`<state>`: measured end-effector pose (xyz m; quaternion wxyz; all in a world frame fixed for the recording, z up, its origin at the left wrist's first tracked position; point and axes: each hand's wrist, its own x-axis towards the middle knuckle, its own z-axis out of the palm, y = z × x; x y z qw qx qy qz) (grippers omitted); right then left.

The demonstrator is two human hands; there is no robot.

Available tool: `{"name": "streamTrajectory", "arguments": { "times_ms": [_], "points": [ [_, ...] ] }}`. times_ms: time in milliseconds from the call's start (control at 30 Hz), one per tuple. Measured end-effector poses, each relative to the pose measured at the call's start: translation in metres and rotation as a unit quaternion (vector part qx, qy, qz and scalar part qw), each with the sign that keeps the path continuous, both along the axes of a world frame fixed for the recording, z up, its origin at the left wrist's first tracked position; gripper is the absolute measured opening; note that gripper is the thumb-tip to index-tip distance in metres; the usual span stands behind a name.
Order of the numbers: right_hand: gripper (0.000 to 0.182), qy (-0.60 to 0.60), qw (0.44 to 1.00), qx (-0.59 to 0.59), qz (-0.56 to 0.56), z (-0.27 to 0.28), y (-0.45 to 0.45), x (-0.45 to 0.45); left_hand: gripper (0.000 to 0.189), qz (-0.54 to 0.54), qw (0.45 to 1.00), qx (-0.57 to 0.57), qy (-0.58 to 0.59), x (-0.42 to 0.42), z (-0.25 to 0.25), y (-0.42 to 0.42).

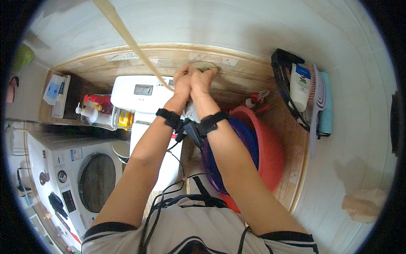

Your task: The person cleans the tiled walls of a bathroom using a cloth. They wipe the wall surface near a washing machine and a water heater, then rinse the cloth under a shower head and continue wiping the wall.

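Both my hands meet on a pale green cloth or pad against the wood-patterned wall tiles, just right of the white toilet cistern. My left hand is beside my right hand, its fingers partly hidden. My right hand's fingers curl over the pale green cloth or pad, which is blurred. Black straps circle both wrists, with a dark device and cables between them. A pale hose or cord hangs across the view in front of the cistern.
At right stand nested basins, a red one and a blue one. A wall rack holds a white tube and a brush. Pump bottles sit left of the cistern, above a front-loading washing machine.
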<state>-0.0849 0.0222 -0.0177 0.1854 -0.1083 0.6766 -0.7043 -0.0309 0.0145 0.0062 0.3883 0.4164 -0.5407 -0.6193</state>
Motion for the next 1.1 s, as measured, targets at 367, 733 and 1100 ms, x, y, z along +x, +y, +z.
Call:
{"name": "streamTrajectory", "arguments": {
  "times_ms": [367, 733, 1100],
  "points": [
    [0.043, -0.315, 0.927, -0.039, 0.201, 0.032, -0.039, 0.066, 0.033, 0.242, 0.963, 0.022, -0.115, 0.061, -0.025, -0.058],
    [0.041, -0.334, 0.942, 0.028, -0.016, -0.010, 0.037, -0.067, 0.040, 0.004, 0.965, 0.092, -0.247, -0.074, -0.066, 0.012],
    [0.044, 0.001, 0.962, 0.271, -0.042, 0.053, 0.132, -0.159, 0.032, -0.249, 0.890, 0.356, 0.142, -0.192, -0.044, 0.090]
  ]
}}
